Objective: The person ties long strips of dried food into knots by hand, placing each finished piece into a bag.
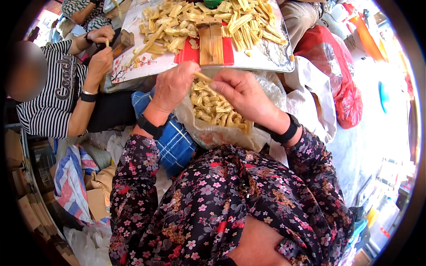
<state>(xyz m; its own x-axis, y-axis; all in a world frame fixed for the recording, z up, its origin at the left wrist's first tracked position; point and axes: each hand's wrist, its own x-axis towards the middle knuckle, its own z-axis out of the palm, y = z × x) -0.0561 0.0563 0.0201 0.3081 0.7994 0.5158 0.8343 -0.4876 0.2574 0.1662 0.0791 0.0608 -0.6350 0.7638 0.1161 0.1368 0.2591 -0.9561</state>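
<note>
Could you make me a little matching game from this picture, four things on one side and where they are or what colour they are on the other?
Things:
1. Short strip
2. Wooden block
3. Curled yellowish pieces
4. Checked cloth

Places and colours:
A. On a red sheet on the table
B. Blue with white lines
C. Between the left hand and the right hand
D. Inside the plastic bag below the hands

Pairs: 1-C, 2-A, 3-D, 4-B

Flower-printed white table (259, 62); pale floor (372, 142) at right, glaring light.
</note>
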